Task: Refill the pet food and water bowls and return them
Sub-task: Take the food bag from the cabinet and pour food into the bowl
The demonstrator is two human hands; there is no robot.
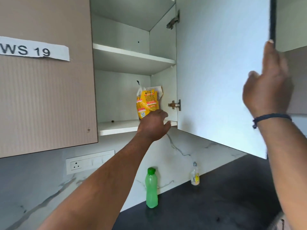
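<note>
The yellow food bag (147, 102) is seen standing on the lower shelf (119, 126) of the open wall cabinet, toward its right side, close to the lower hinge (174, 105). Its bottom edge is covered by the left hand (153, 126), and its printed text is too small to be read. The bag is gripped at its base by that hand; the fingers are hidden behind the back of the hand, so how far they are curled cannot be made out, though the thumb is seen jutting to the right beneath the shelf edge.

The right hand (267, 87) is raised against the outer edge of the open cabinet door (221, 77). One finger is laid straight up along the dark edge, its nail visible at the top, while the rest are blurred and partly hidden behind the door; whether the edge is clasped cannot be told. A dark cord bracelet (272, 118) is worn on that wrist.

On the closed door to the left, a paper label (33, 49) reading "WS 19" is cut off by the frame. Below, on the dark countertop (224, 196), a green bottle (151, 188) and a small clear bottle (195, 175) are stood by the marble backsplash. No bowls are in view.
</note>
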